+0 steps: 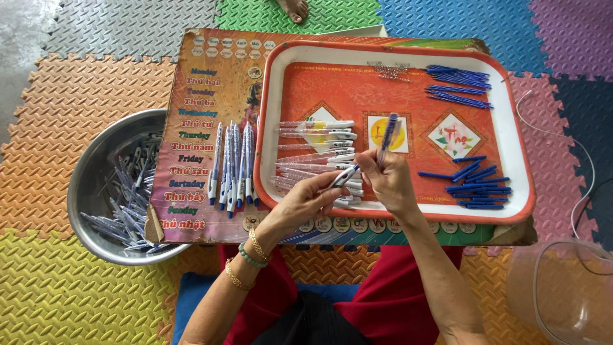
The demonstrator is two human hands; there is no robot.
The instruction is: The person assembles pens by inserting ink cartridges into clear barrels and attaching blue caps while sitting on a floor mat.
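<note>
- Left hand (306, 199): fingers pinched around a pen barrel (345, 176), white and blue, held low over the near edge of the tray (271, 115).
- Right hand (388, 179): fingers closed on a blue pen part (389, 131), held nearly upright just above the tray's middle.
- Right under the hands there's a stack of clear barrels (316, 156), about a dozen, hard to count exactly.
- Loose blue pieces (479, 182) to the right, roughly ten; more thin blue refills (458, 86) in the far corner, in two bunches.
- A small pile of springs (389, 70) at the tray's far edge, too tiny to count.
- Seven or so finished pens (231, 169) in a row on the poster board (204, 83) left of the tray.
- Metal bowl (86, 172) further left, full of pen parts.
- Everything sits on a floor of colourful foam mats (64, 294); clear plastic tub (562, 287) at the right.
</note>
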